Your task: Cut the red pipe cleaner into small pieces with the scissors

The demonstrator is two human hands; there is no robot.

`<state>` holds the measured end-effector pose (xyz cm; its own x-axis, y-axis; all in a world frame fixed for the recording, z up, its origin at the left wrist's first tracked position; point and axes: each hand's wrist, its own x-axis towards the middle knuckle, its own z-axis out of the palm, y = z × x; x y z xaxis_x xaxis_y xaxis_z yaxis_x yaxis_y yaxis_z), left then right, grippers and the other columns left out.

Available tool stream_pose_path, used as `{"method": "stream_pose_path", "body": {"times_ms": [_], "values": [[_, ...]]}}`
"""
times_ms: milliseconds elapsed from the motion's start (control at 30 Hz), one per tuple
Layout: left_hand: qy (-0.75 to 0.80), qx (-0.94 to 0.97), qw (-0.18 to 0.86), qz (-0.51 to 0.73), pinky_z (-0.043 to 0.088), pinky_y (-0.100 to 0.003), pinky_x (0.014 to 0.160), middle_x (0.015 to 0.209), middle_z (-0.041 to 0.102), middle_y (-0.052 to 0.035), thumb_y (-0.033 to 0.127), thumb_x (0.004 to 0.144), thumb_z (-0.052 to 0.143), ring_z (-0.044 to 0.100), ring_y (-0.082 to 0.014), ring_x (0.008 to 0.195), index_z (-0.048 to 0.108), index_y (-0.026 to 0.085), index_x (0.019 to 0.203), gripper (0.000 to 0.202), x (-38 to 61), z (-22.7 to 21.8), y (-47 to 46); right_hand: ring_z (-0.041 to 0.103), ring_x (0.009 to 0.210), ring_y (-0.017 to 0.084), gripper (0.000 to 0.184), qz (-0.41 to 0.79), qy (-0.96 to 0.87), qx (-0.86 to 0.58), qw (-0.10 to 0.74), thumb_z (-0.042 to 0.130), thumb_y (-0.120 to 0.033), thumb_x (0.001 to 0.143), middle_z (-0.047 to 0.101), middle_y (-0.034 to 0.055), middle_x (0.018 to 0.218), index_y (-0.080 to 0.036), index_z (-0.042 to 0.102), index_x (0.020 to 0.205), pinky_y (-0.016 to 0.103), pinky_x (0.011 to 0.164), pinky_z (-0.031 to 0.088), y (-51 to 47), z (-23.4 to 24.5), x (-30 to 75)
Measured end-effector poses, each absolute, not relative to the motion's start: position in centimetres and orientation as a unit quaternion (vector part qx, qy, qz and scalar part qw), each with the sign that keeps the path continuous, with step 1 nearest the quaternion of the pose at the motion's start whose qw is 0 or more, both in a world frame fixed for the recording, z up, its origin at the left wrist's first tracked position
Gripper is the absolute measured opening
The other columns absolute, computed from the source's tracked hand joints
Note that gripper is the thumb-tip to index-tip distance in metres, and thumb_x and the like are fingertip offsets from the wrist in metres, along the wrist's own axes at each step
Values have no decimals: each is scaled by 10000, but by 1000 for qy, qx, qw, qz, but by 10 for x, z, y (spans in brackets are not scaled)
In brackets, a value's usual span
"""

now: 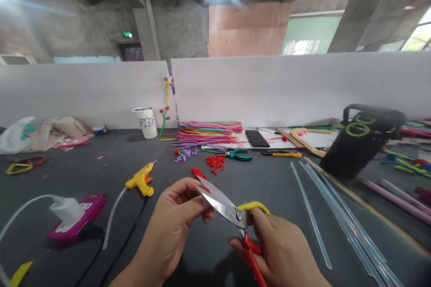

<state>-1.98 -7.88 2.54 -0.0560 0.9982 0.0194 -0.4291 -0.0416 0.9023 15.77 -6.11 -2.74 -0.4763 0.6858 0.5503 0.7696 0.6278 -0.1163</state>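
Note:
My right hand (279,244) is wrapped round the handles of a pair of scissors (220,204), one handle red and the other yellow. The blades stand a little apart and point up and left, to the fingertips of my left hand (175,219). Thumb and forefinger of that hand are pinched together beside the blades. A small red piece (204,189) shows between the blades there; my fingers hide most of it. Just beyond lie a pile of red cut pieces (215,163) and some purple cut pieces (188,154).
A yellow glue gun (141,180) and a magenta power strip (79,217) lie left. Behind are bundled pipe cleaners (208,134), teal-handled pliers (237,154), a phone (257,138) and a white cup (145,123). Glue sticks (340,215) and a black bottle (358,143) are right.

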Motion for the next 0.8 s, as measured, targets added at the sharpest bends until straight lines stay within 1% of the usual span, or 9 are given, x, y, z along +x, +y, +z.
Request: {"method": "stream_pose_path", "body": {"times_ms": [233,433,600,667,700,800], "values": [[382,366,580,620,411,-154,488,580,590,21,92,630,624,516,-63,504,624,154,633,62,-20,26,-79,513,412,147,335,-76,-857,-419,289,410,-521,772,544,-2,502,-195,450,708,228,406,301,-62,-26,158],[387,367,578,617,418,-158,496,619,596,14,93,640,620,529,-69,530,623,150,652,58,-20,24,-79,510,404,143,333,-71,-857,-422,287,410,-517,775,544,-5,490,-198,448,689,221,404,299,-62,-27,156],[394,369,573,617,408,-145,478,581,586,26,80,638,617,521,-58,495,611,144,627,65,-22,26,-80,490,401,135,323,-62,-856,-423,291,437,-500,766,539,-3,492,-199,444,649,217,409,285,-62,-26,158],[395,372,574,613,400,-138,475,573,587,28,77,642,613,520,-52,487,605,142,617,71,-22,27,-79,459,394,127,321,-30,-851,-432,296,460,-490,753,510,-13,472,-197,437,624,218,408,269,-62,-24,158],[395,370,578,610,398,-136,476,574,589,29,75,645,610,521,-50,485,602,145,620,75,-22,28,-79,439,392,120,318,4,-847,-441,297,476,-484,743,488,-22,461,-197,432,614,216,406,261,-61,-24,158],[399,359,608,585,392,-137,481,585,598,25,81,659,603,522,-48,481,597,152,639,74,-19,27,-78,389,421,92,270,175,-819,-457,300,497,-415,737,436,-46,482,-194,418,603,197,414,265,-59,-21,155]]}}
